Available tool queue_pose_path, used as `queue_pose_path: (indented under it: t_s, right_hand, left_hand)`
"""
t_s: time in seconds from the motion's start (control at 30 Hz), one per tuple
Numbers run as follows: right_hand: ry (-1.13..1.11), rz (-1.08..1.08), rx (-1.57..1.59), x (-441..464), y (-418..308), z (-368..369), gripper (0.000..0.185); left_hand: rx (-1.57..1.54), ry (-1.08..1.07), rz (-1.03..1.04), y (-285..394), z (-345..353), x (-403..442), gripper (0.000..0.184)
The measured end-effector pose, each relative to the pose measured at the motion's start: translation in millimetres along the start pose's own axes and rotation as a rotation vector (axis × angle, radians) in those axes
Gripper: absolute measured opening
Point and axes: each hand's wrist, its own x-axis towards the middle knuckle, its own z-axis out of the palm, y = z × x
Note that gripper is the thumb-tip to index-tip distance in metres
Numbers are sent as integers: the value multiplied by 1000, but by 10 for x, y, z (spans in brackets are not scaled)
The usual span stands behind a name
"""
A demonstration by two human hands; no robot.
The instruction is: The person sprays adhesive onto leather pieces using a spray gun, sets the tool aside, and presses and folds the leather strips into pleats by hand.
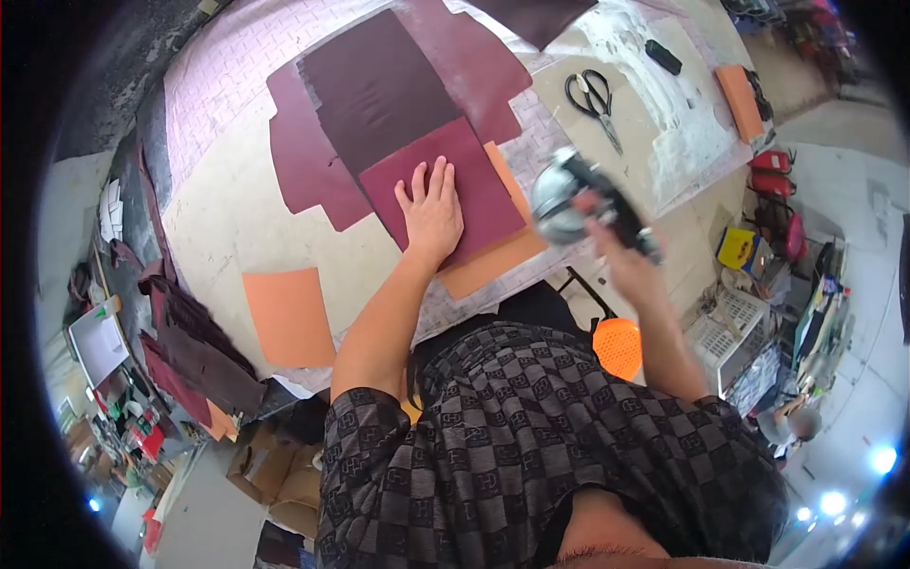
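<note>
Head view: left hand [433, 211] flat, palm down, fingers a little apart, on a dark red panel [488, 204] near the middle of the worktop's [218, 209] near edge. Right hand [627, 272] clamped on a tool [611, 204] with a dark body and a round, metallic-looking part, just beside the panel's right side, above the right half of the near edge. Blurred there; cannot tell whether touching the worktop or clear of it.

Around the panel, against its far side, a dark brown sheet [379, 90] reaching toward the far edge. Beneath that sheet, a wide maroon piece [488, 76] with stepped corners, showing on both sides. Partly under the panel, an orange sheet [493, 264], visible along its near and right sides.

Farther out, near the worktop's near left corner, a separate orange piece [287, 318], well apart from the panel. Toward the right edge, black-handled scissors [607, 119], blades pointing to the near edge. Past these, a small black block [663, 57] near the far right corner and an orange block-like piece [739, 102] at the right edge.

Off the worktop, dark material [199, 332] heaped beyond the left edge; below the near edge, an orange seat [618, 348]; farther right, a pale crate [730, 327].
</note>
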Motion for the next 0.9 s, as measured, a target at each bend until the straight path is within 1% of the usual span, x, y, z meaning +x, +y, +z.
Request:
queue_pose_path:
  t_s: [0.03,0.07,0.1,0.17,0.2,0.3,0.4,0.43,0.57,0.63,0.67,0.7,0.73,0.8,0.87,0.9]
  right_hand:
    - [-43,-14,-109,-66,-8,69,27]
    - [-85,-35,-93,-136,1,164,29]
    - [-70,-101,-95,-193,116,269,33]
    - [-92,-94,-155,-248,122,381,36]
    - [-71,-48,-135,-272,162,435,37]
    - [7,-60,-149,-320,144,432,34]
    - [83,-45,-116,-362,213,306,34]
    - [131,14,-62,-391,211,285,34]
    - [176,59,-75,-531,237,170,35]
    - [136,72,-67,-646,204,140,35]
    - [120,97,-51,-788,81,887,35]
    - [91,48,-76,-664,178,795,35]
    - [50,5,-96,-674,187,796,35]
    - [31,2,-131,-702,148,810,34]
    - [12,-133,-200,-710,100,843,34]
    - [19,-102,-217,-715,56,858,36]
  left_hand:
    - [-7,38,3,41,14,22,55]
    - [-13,74,6,82,26,33,54]
    - [-20,75,9,126,24,48,54]
    - [-22,86,19,197,10,72,53]
    - [-25,88,25,226,35,88,53]
    - [-20,112,25,316,95,118,53]
    - [3,116,39,404,130,122,57]
    - [-15,119,29,436,134,121,56]
    - [-50,128,9,568,156,72,56]
    - [-41,132,22,611,169,31,56]
    - [-14,105,15,-107,-60,-343,56]
    - [-23,113,29,-33,42,-155,56]
    - [-17,80,19,-27,32,-142,57]
    - [-13,45,13,-14,36,-120,59]
    - [-16,90,21,-23,56,-102,60]
    - [-17,90,25,-28,58,-99,60]
